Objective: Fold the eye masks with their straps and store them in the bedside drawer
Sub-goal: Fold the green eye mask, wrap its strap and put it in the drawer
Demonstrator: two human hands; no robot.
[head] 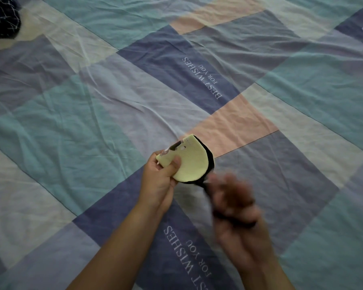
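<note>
A pale yellow eye mask (192, 162) with a black backing is folded in half and held above the bed. My left hand (164, 176) pinches its lower left edge, thumb on the yellow face. Its black strap (208, 192) trails down and to the right from the mask's lower edge. My right hand (237, 204) is blurred with motion and has the strap running across its fingers. The bedside drawer is not in view.
A patchwork bed cover (113, 105) in blue, teal, cream and pink, printed with "BEST WISHES FOR YOU", fills the view. A dark blue patterned cloth (2, 17) lies at the far left corner.
</note>
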